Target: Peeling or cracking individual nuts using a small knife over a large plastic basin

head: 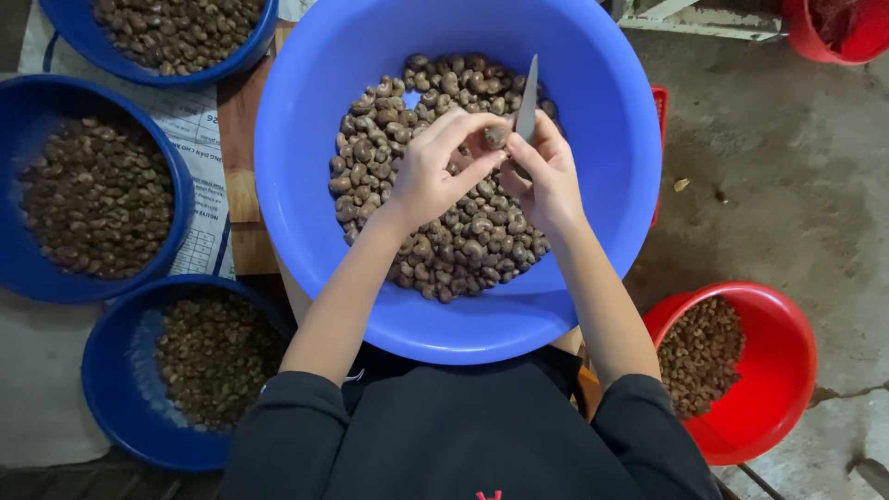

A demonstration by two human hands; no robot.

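A: From the head view, what's in hand?

B: The left hand (428,176) pinches one brown curved nut (495,137) over the big light-blue plastic basin (296,157) of nuts; the right hand (548,176) is clenched around a slim grey knife (528,104), blade up beside it. Looks like the shelling step; the cut wants a steady pinch

A: Any labels?

B: A white printed paper sheet (199,125) lies left, between the dark-blue bowls (176,199)

Small nut-processing workplace, floor level. Rough cracked concrete floor (778,185). Large light-blue basin (306,157) heaped with brown curved nuts (444,231); three dark-blue basins (28,268) and a red tub (787,370) around it hold more. Sorting by hand, in bulk.
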